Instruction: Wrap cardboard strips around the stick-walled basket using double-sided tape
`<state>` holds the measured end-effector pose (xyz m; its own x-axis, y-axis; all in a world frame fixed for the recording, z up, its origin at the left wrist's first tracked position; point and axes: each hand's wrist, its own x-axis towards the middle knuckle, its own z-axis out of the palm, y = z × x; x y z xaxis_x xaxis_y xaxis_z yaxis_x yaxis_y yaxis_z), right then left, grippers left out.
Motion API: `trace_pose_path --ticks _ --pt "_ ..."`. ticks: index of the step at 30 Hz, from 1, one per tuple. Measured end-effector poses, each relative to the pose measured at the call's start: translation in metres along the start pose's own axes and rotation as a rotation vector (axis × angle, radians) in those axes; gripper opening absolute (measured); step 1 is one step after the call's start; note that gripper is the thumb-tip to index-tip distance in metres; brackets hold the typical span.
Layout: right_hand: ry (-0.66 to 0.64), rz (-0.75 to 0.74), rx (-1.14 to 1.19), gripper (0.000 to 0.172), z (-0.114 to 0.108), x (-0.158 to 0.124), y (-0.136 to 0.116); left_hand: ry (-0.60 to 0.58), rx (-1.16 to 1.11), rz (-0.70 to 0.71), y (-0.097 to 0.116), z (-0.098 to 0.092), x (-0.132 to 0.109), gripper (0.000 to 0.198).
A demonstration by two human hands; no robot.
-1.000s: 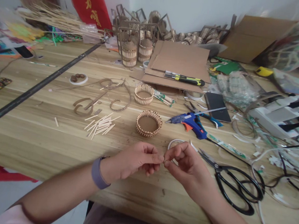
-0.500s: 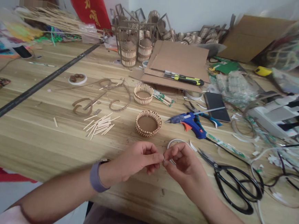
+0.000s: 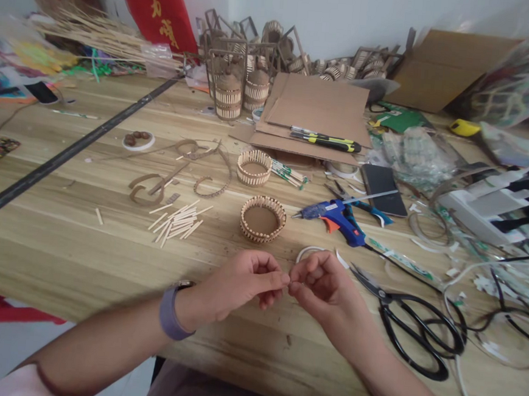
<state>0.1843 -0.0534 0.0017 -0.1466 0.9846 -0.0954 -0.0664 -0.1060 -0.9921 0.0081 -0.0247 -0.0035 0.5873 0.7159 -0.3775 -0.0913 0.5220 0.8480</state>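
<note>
My left hand (image 3: 251,282), with a watch band at the wrist, pinches thumb against fingers. Its fingertips nearly meet those of my right hand (image 3: 319,288), which is also pinched. Whatever lies between the fingertips is too small to make out. Just beyond the hands stands a round basket of short wooden sticks with a brown base (image 3: 263,218). A second, similar basket (image 3: 253,167) sits behind it. To their left lies a loose pile of thin wooden sticks (image 3: 178,222). A blue glue gun (image 3: 331,215) rests to the right, its nozzle towards the nearer basket.
Black-handled scissors (image 3: 414,326) lie right of my right hand, among cords and scraps. Cardboard sheets (image 3: 317,104) carry a utility knife (image 3: 326,140). Finished stick lanterns (image 3: 228,94) stand at the back. Curled brown strips (image 3: 146,192) and a black phone-like slab (image 3: 384,189) lie on the table.
Both hands stay almost in place, fingertips still close together. The view has shifted very slightly; the objects on the table have not moved.
</note>
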Motion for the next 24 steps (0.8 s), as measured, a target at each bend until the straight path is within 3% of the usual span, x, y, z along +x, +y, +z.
trace_pose_path --ticks 8,10,13,16,18,24 --pt "-0.009 -0.024 0.019 0.035 0.002 -0.001 -0.001 -0.012 -0.017 -0.089 0.002 0.001 0.002 0.051" --pt "0.004 -0.028 0.016 0.035 0.001 -0.001 0.000 0.039 0.048 -0.004 0.000 0.002 0.000 0.049" --pt "0.015 -0.012 0.022 0.036 0.000 -0.001 0.000 0.163 0.349 0.304 -0.003 0.002 -0.003 0.033" --pt "0.017 0.002 0.029 0.037 0.000 -0.001 -0.001 0.201 0.663 0.562 -0.003 0.001 -0.007 0.020" --pt "0.041 -0.014 0.012 0.037 0.000 -0.002 -0.001 0.189 0.746 0.616 -0.002 0.002 -0.009 0.014" --pt "0.139 -0.144 -0.089 0.034 0.004 -0.005 0.003 0.186 0.786 0.557 -0.002 0.003 -0.009 0.010"
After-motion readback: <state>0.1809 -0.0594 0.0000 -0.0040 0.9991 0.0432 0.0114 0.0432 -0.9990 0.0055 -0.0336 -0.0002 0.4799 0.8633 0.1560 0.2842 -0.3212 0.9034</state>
